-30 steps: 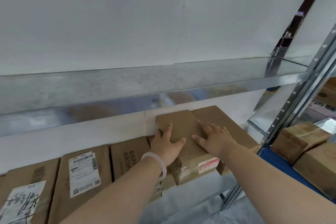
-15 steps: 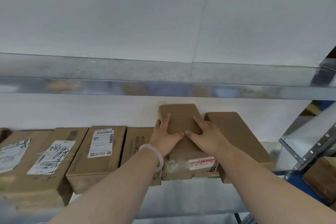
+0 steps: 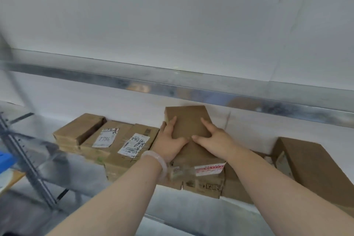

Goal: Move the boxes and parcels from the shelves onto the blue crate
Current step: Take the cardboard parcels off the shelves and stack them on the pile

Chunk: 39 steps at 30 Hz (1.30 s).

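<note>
Motion blur is smearing the left side of the view, so the perforated steel upright [image 3: 24, 155] and the shelf deck [image 3: 82, 170] behind it are showing only as grey streaks. A blue shape [image 3: 4, 159] at the left edge is being cut off too early to tell what it is. The print on the red-and-white sticker [image 3: 209, 167] on the near face of the cardboard box [image 3: 188, 120] is too soft to read. It cannot be told whether that box is resting on the lower box [image 3: 203, 188] beneath it or hanging just clear. Both arms are reaching forward under the steel beam [image 3: 172, 86]. The left hand [image 3: 169, 142], with a pale bracelet [image 3: 160, 162] at the wrist, is grasping the cardboard box's left edge, its thumb lying across the top and its fingers running along and over the side. The right hand [image 3: 212, 140] is grasping from the right, thumb and forefinger spreading on the top, while its outer fingers are dropping out of sight over the edge. The two thumb tips are almost meeting. The cardboard box is sitting atop the stack on the shelf, its far end near the white back panel [image 3: 172, 25]. Left of it, a bare box [image 3: 80, 130], a box with handwritten digits [image 3: 107, 137] and a box with a printed label [image 3: 134, 144] are lying side by side. To the right, a plain brown box [image 3: 310, 163] is lying apart, and the right arm is covering its near corner.
</note>
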Tool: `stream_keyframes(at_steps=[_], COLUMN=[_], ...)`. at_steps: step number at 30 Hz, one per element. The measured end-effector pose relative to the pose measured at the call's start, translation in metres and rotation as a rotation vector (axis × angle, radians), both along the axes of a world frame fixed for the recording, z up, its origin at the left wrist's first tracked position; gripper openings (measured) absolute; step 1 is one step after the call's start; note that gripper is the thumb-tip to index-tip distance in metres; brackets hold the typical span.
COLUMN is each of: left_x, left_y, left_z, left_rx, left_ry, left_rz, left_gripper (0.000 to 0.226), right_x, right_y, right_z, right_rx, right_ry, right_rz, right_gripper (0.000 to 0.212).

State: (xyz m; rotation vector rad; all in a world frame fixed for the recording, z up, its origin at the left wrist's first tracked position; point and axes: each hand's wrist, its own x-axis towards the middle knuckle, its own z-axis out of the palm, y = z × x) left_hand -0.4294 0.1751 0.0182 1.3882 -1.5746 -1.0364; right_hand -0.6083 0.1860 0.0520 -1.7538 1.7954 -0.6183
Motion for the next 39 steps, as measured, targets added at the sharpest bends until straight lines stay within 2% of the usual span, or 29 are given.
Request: stream_keyframes(at_steps=[3,7,13,19,27,39], left_x=[0.062,0.161,0.3,0.419,0.518,0.625], left_y=[0.011,0.032,0.071,0.117,0.144,0.087], left_z=[0.004,0.005,0.001,-0.012,-0.031,-0.043], left_rx=[-0.03,-0.022,-0.036,0.046,0.09,0.152], left_ry=[-0.005,-0.024,-0.138,-0.182,-0.174,-0.152], left_rz=[0.112,0.236,0.405,0.576,0.725,0.916], left_gripper=[0.078,0.082,0.076,0.079,0.08,0.081], right_x=[0.062,0.164,0.313,0.448,0.562,0.697], right_y=[-0.011,-0.016,-0.01,0.006,0.013,-0.074], right_z=[0.002,0.0,-0.01,-0.033,-0.047,-0.06], right_rx=[-0.005,-0.022,-0.023,-0.018,0.022,0.069], right_ry=[-0.035,-0.007,-0.04,-0.059,0.007,0.11], right_rz=[0.095,0.241,0.452,0.612,0.768,0.991], right_gripper=[0.084,0.084,0.083,0.088,0.082,0.083])
